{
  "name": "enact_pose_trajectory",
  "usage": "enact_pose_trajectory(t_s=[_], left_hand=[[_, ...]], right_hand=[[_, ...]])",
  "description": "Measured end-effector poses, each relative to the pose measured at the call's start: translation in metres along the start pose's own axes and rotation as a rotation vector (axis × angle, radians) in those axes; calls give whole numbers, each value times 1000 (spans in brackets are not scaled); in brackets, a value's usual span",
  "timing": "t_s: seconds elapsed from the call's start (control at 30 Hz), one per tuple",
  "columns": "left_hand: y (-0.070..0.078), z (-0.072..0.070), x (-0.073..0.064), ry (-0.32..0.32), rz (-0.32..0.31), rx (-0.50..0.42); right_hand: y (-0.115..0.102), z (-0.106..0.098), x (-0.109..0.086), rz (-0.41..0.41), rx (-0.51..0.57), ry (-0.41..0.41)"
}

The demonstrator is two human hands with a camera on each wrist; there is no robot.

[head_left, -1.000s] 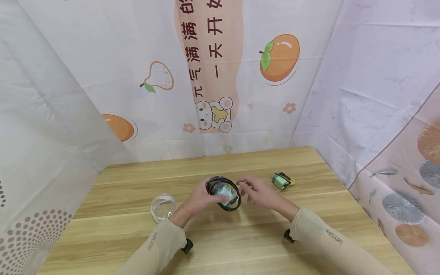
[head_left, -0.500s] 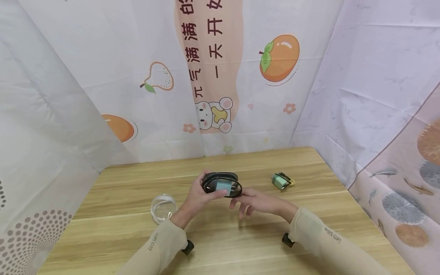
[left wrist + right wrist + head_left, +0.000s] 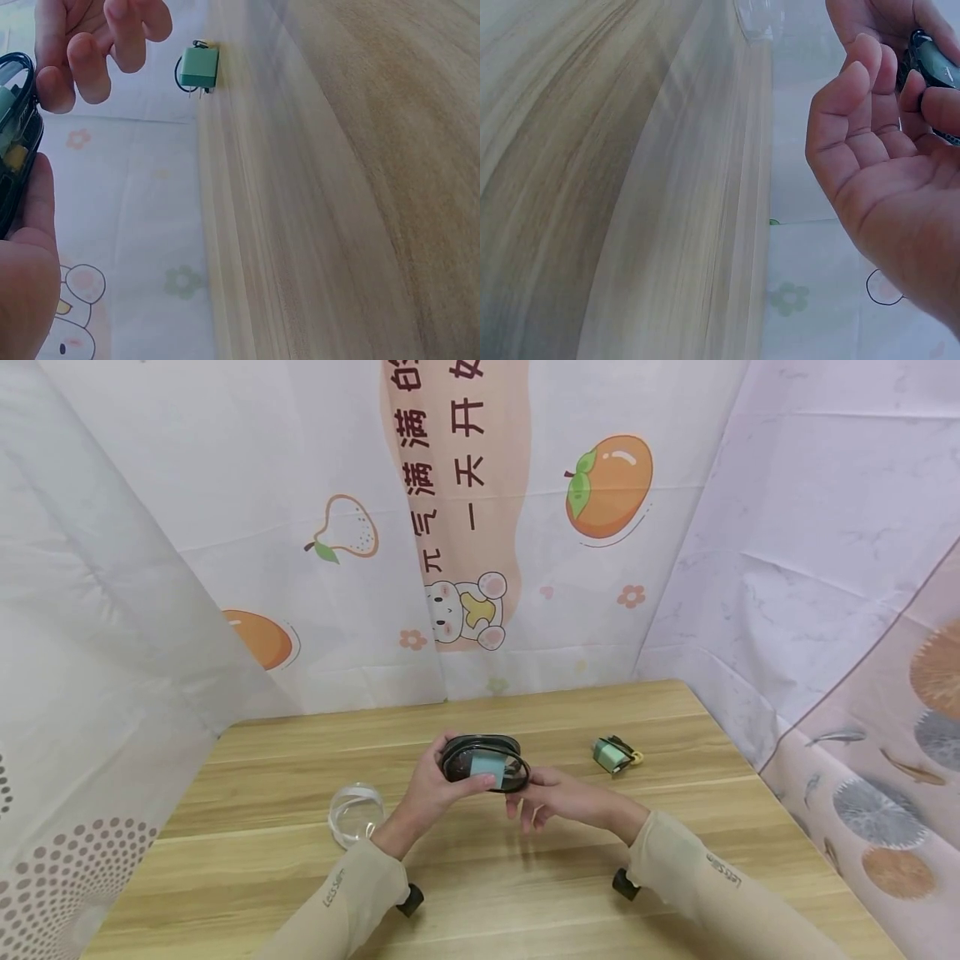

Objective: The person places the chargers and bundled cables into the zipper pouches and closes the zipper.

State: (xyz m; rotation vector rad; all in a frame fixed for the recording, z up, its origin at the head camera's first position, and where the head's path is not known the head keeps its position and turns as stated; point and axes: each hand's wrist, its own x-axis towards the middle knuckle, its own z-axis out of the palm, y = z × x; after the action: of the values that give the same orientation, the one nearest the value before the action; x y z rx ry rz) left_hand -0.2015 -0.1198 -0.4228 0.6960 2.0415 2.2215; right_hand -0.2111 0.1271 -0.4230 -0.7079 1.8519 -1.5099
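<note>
Apparently at a cable-handling step, the left grip (image 3: 435, 782) is clasping the cable-wrapped blue block (image 3: 488, 762) above the wooden surface (image 3: 480, 877), the right grip (image 3: 553, 797) is pinching its right edge, next move likely needing steady left support, careful right guiding.

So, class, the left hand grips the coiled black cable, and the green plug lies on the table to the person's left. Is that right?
Not quite: the green plug lies on the table to the person's right, as the head view shows. The left hand does grip the coiled black cable.
</note>
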Motion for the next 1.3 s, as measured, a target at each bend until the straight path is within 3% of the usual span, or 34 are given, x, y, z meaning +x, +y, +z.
enact_pose_trajectory(t_s=[0.27,0.83,1.3], left_hand=[[-2,0,2,-4,16,-3],[-2,-1,2,-16,30,92],[0,-3,-1,-62,39,90]], right_hand=[[1,-3,0,-19,28,9],[-2,-1,-2,-13,1,32],[-1,-8,-4,-12,-14,-14]])
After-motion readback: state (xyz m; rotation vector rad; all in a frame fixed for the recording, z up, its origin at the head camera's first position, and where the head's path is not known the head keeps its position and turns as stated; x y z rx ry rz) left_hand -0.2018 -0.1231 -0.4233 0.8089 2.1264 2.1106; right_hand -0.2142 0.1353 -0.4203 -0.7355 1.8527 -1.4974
